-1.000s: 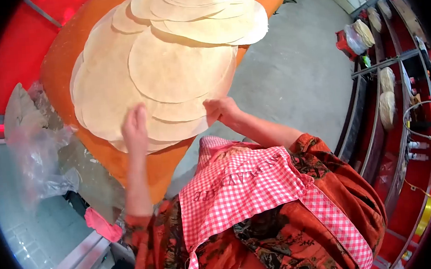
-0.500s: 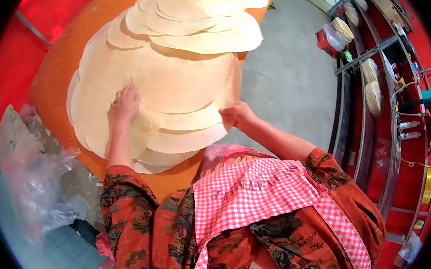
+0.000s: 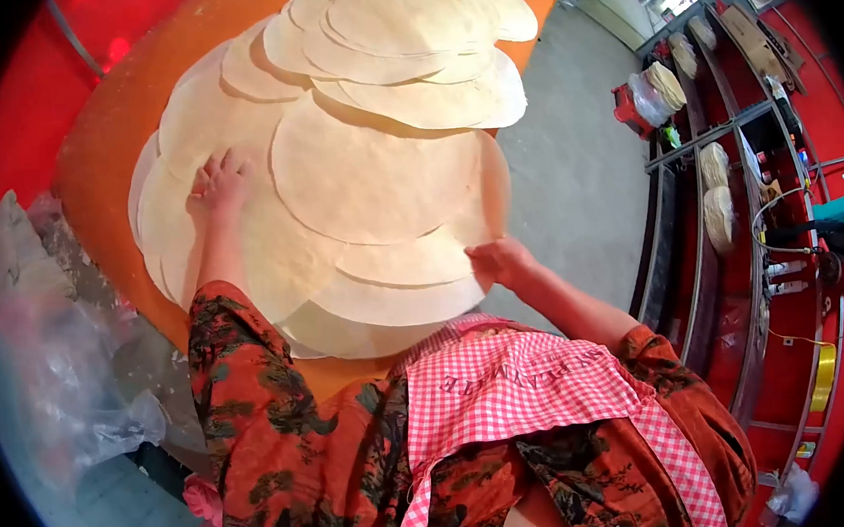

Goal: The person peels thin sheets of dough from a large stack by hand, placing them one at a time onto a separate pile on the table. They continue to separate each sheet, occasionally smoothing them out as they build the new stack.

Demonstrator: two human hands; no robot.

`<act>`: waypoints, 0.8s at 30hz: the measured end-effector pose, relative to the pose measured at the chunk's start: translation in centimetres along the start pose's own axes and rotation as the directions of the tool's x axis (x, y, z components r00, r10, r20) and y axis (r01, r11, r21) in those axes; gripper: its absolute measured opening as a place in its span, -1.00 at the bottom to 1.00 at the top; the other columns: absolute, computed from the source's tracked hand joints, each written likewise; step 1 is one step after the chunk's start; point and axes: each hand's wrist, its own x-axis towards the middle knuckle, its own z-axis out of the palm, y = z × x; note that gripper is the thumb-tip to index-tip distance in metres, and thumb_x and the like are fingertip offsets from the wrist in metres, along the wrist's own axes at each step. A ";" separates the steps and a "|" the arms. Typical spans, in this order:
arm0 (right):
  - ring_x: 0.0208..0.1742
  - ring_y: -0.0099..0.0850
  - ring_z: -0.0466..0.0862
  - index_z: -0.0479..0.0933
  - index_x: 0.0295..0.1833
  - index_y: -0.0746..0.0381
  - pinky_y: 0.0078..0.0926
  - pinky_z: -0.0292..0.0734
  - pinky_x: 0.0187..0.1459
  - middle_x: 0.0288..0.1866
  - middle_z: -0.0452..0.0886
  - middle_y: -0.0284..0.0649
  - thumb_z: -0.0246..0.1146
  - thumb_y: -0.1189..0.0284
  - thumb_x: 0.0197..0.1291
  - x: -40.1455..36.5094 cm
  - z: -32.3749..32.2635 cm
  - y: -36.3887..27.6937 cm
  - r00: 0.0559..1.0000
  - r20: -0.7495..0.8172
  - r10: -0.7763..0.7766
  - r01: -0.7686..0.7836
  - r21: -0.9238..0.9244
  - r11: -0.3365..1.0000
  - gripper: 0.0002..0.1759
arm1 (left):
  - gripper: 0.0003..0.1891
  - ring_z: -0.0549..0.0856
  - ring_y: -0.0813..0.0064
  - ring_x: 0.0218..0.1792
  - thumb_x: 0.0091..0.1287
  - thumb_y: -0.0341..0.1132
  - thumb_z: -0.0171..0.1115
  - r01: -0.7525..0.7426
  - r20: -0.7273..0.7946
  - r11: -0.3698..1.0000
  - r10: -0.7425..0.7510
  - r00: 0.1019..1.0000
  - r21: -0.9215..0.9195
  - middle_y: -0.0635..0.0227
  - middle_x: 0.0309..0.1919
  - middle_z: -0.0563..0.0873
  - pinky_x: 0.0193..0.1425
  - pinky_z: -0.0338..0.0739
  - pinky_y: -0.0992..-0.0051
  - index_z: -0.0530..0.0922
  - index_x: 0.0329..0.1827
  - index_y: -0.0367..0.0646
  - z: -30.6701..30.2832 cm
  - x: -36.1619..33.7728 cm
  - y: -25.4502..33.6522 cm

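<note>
Large, thin, round flatbreads [image 3: 367, 169] lie overlapping in a broad spread on an orange table [image 3: 103, 178]. My left hand [image 3: 221, 183] rests on the left part of the spread, its fingers slightly bent and apart, holding nothing. At the near right, my right hand [image 3: 502, 261] pinches the rim of a flatbread that reaches past the table's side. Its fingertips are partly hidden by their own grip. Farther off, a thicker pile of flatbreads [image 3: 415, 29] sits across the far part of the table.
Clear plastic wrapping [image 3: 88, 385] bulges at the left beside the table. On the right, past the grey floor [image 3: 571, 155], stand shelves [image 3: 711, 273] with bagged round stacks [image 3: 718, 208], bottles and a yellow tape roll [image 3: 823, 377]. A red crate [image 3: 630, 110] holds another bagged stack.
My left hand has slid left across the flatbreads. My right hand has shifted right and slightly nearer, still pinching a rim. A full round flatbread outline now shows between them. The view has shifted slightly.
</note>
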 end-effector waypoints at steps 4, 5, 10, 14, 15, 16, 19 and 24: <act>-0.43 -0.24 0.73 0.58 -0.21 0.39 -0.31 0.71 -0.34 -0.42 0.68 -0.08 0.34 0.60 0.07 -5.2 -5.0 -6.1 0.984 -0.160 0.076 -0.117 -0.260 0.958 -0.85 | -0.33 -0.05 0.21 0.55 0.34 0.24 -0.08 0.026 0.014 1.000 -0.026 1.000 -0.001 0.46 0.54 0.08 0.38 -0.07 -0.38 0.16 0.50 0.31 0.7 0.9 -0.4; -0.39 -0.23 0.74 0.58 -0.15 0.40 -0.28 0.72 -0.26 -0.41 0.69 -0.06 0.30 0.59 0.10 -6.8 -5.2 -8.5 0.984 -0.177 0.028 -0.091 -0.360 0.929 -0.82 | -0.33 -0.05 0.21 0.55 0.34 0.24 -0.06 0.014 0.026 1.000 -0.014 1.000 -0.003 0.46 0.54 0.09 0.38 -0.06 -0.38 0.17 0.50 0.31 0.8 1.3 -1.1; -0.37 -0.48 0.66 0.65 -0.22 0.31 -0.55 0.59 -0.26 -0.30 0.68 -0.21 0.24 0.40 0.13 -13.2 -3.6 -24.5 0.969 0.230 -0.092 0.247 -0.900 0.359 -0.79 | -0.33 0.09 0.10 0.51 0.30 0.18 0.08 -0.047 -0.097 0.998 0.044 0.994 -0.028 0.23 0.52 0.13 0.41 0.03 -0.27 0.25 0.47 0.25 1.8 0.2 -0.7; -0.37 -0.45 0.68 0.62 -0.30 0.31 -0.49 0.58 -0.37 -0.32 0.69 -0.13 0.28 0.32 0.06 -13.6 -2.5 -35.2 0.938 0.230 0.261 0.026 -0.795 0.606 -0.76 | -0.41 0.31 0.05 0.40 0.29 -0.01 0.18 -0.440 -0.118 0.898 0.434 0.893 -0.032 0.05 0.37 0.35 0.41 0.20 0.00 0.38 0.36 -0.02 1.4 -5.7 2.7; -0.33 -0.47 0.70 0.60 -0.31 0.28 -0.44 0.62 -0.35 -0.33 0.70 -0.12 0.30 0.33 0.03 -15.9 3.0 -35.2 0.990 0.051 0.131 0.048 -0.998 0.028 -0.78 | -0.44 0.37 0.04 0.35 0.29 -0.07 0.20 -0.557 -0.198 0.828 0.536 0.821 -0.065 0.02 0.28 0.44 0.40 0.25 0.10 0.41 0.31 -0.12 4.2 -5.7 2.1; -0.29 -0.49 0.71 0.59 -0.33 0.25 -0.39 0.65 -0.32 -0.34 0.70 -0.12 0.33 0.34 -0.01 -18.3 8.8 -35.4 0.996 -0.020 -0.084 -0.063 -0.832 -0.551 -0.80 | -0.47 0.44 0.04 0.30 0.29 -0.13 0.23 -0.664 -0.280 0.743 0.622 0.731 -0.084 -0.02 0.20 0.53 0.39 0.30 0.19 0.45 0.26 -0.22 5.8 -5.8 1.8; -0.15 -0.47 0.70 0.60 -0.19 0.25 -0.37 0.63 -0.16 -0.23 0.69 -0.11 0.32 0.32 0.05 -20.0 8.3 -39.0 0.998 0.061 -0.001 0.059 -0.971 -0.232 -0.74 | -0.53 0.42 0.03 0.30 0.25 -0.23 0.21 -0.626 -0.292 0.736 0.558 0.777 -0.260 -0.05 0.24 0.50 0.39 0.30 0.17 0.49 0.21 -0.22 5.1 -10.6 4.2; -0.08 -0.46 0.68 0.60 -0.09 0.25 -0.38 0.57 -0.03 -0.15 0.68 -0.11 0.32 0.32 0.09 -21.6 4.7 -34.9 0.951 0.272 -0.147 0.257 -0.959 -0.116 -0.70 | -0.60 0.50 0.03 0.20 0.26 -0.32 0.19 -0.666 -0.431 0.697 0.533 0.728 -0.265 -0.04 0.10 0.58 0.32 0.35 0.19 0.53 0.14 -0.28 6.6 -13.6 4.4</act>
